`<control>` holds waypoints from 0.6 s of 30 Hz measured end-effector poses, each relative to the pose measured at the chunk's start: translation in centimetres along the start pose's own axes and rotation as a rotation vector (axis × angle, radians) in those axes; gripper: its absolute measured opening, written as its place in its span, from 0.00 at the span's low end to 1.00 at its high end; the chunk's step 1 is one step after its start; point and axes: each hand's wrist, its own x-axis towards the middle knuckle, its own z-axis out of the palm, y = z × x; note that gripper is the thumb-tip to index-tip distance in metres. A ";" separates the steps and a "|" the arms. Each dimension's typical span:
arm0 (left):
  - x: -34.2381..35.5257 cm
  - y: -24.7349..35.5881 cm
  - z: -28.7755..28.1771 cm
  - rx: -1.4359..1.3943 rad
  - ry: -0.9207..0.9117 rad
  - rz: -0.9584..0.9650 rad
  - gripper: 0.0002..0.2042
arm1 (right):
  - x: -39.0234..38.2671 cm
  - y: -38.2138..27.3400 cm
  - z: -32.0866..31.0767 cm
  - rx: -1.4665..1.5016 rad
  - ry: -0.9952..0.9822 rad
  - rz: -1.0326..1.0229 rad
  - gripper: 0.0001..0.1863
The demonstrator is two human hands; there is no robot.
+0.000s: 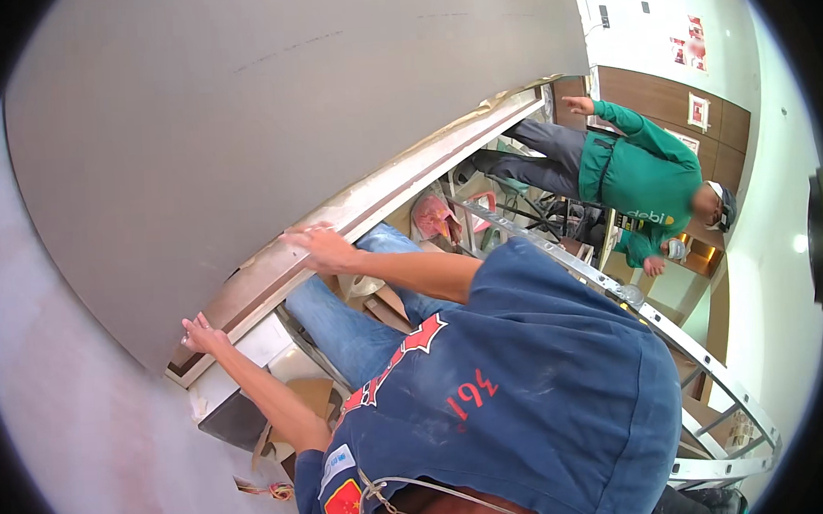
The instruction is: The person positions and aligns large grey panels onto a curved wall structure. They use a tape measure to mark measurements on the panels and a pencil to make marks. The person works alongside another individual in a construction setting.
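A large flat grey panel (pixel 240 127) fills the upper left, with a pale strip with a brown groove (pixel 381 192) along its lower edge. At the near left end of this edge, my left hand (pixel 204 336) rests against the strip, its fingers extended and apart. Farther right along the same edge lies my right hand (pixel 324 249), fingers stretched over the pale border where it meets the panel. Neither hand shows a tool. The undersides of the fingers are partly hidden. My forearms reach forward from a navy T-shirt, above blue jeans.
A metal ladder (pixel 658 318) runs along my right side. Beyond it stands a person in a green top (pixel 651 168), one arm stretched toward the panel's far end. Below the strip are a red bag-like item (pixel 435 217), cardboard (pixel 309 399) and other clutter. A pale wall (pixel 88 418) borders the left.
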 end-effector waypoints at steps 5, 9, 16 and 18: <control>1.9 -0.1 0.0 0.034 -0.022 0.008 0.28 | -6.5 6.3 -1.9 -0.003 0.051 0.282 0.35; 2.2 0.3 -0.9 0.055 -0.027 0.024 0.36 | -9.7 9.3 -1.8 0.156 0.105 0.440 0.34; 0.3 0.4 -2.0 0.151 -0.023 -0.050 0.41 | -15.2 11.5 0.6 0.362 0.254 0.630 0.35; 1.6 -0.1 -2.5 0.160 -0.001 -0.077 0.38 | -15.6 10.5 -0.3 0.412 0.215 0.732 0.35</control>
